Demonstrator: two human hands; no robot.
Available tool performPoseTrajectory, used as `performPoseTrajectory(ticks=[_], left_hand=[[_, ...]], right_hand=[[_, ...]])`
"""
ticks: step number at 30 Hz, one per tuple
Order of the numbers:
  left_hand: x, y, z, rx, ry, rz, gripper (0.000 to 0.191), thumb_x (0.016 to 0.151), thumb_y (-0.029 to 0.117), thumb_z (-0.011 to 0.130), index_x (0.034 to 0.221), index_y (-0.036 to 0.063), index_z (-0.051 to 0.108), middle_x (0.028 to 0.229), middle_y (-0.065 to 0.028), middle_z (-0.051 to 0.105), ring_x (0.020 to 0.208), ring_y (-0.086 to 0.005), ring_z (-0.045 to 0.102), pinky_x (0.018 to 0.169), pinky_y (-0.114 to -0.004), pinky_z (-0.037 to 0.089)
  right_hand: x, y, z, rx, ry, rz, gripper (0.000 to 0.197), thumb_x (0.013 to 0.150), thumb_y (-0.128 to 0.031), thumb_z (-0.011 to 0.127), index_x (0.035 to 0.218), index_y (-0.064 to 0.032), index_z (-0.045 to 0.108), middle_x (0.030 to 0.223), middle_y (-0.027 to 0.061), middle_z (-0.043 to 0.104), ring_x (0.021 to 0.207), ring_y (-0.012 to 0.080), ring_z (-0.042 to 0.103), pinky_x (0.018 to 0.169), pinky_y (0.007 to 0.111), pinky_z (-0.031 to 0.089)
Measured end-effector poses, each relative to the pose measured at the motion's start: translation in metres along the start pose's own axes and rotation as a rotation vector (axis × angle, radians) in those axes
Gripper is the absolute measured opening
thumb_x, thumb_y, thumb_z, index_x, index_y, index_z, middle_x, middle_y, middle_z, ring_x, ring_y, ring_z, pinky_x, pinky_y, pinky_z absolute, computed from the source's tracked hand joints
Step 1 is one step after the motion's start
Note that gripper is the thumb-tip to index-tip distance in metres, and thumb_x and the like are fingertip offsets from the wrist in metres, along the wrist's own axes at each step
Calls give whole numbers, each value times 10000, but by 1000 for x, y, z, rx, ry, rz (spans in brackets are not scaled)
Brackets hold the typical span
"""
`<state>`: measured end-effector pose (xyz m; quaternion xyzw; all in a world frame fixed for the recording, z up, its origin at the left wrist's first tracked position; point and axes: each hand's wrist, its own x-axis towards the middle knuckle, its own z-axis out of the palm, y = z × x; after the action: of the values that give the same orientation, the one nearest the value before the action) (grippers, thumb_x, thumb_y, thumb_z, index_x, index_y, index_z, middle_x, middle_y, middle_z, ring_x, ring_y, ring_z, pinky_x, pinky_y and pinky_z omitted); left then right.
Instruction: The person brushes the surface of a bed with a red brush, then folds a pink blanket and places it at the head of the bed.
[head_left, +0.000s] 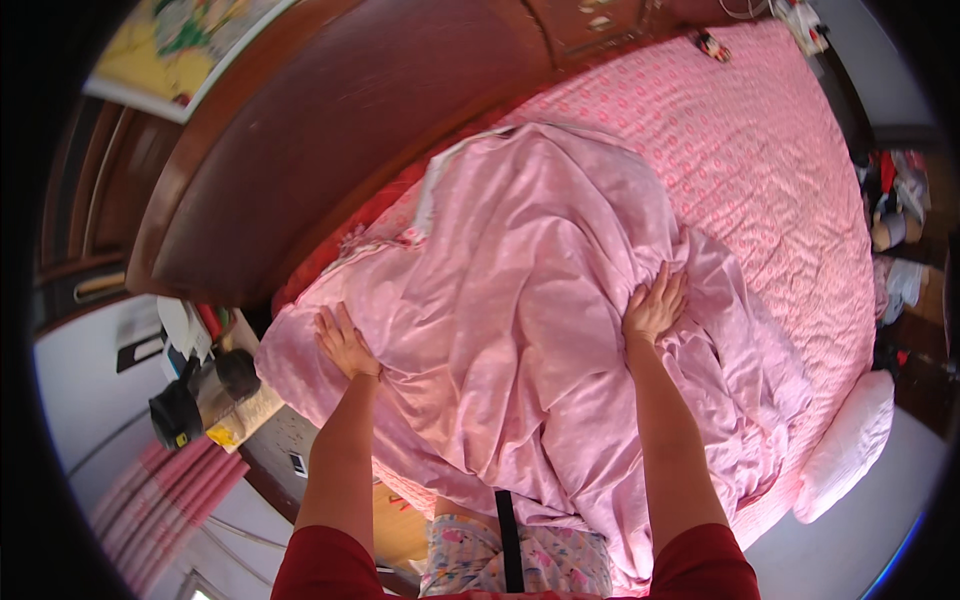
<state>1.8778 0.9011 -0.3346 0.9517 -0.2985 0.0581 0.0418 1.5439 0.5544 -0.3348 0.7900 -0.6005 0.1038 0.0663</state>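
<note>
A rumpled pink fabric cover lies spread over the near part of a bed, with folds running through its middle and bunched cloth at the right. My left hand rests palm down on the cover's left part, fingers apart. Farther right, my right hand presses flat on gathered cloth, its fingers slightly spread. Neither hand shows a grip on the fabric. Under the cover, a pink quilted, patterned bed sheet shows at the top and right. A whitish edge of cloth shows along the cover's upper left.
A dark wooden headboard borders the bed at upper left. One pale pink pillow lies at the bed's right edge. A small doll-like figure lies on the far sheet. At left, a cluttered bedside surface holds a black-lidded container.
</note>
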Motion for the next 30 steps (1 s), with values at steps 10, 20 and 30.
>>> performPoseTrajectory(ticks=[10, 20, 30], left_hand=[[8, 104, -18, -462, 391, 260, 576, 881, 263, 440, 1385, 74, 232, 1440, -141, 203, 1315, -335, 214, 1068, -491, 109], [123, 225, -1, -187, -299, 528, 685, 828, 292, 484, 1380, 10, 192, 1429, -217, 163, 1332, -363, 125, 1064, -508, 85], [96, 125, -1, 86, -147, 146, 644, 875, 345, 394, 1392, 32, 171, 1450, -160, 170, 1339, -321, 146, 1071, -493, 88]], right_hand=[[5, 8, 5, 145, 74, -18, 513, 763, -306, 456, 1237, -111, 460, 1312, 194, 385, 1215, 370, 358, 980, 533, 267], [5, 15, 10, 147, 84, -54, 470, 797, -295, 417, 1218, -89, 451, 1311, 204, 382, 1201, 384, 374, 961, 553, 277], [4, 10, 13, 122, 126, -99, 425, 833, -315, 383, 1180, -81, 459, 1291, 212, 393, 1191, 386, 383, 964, 553, 277]])
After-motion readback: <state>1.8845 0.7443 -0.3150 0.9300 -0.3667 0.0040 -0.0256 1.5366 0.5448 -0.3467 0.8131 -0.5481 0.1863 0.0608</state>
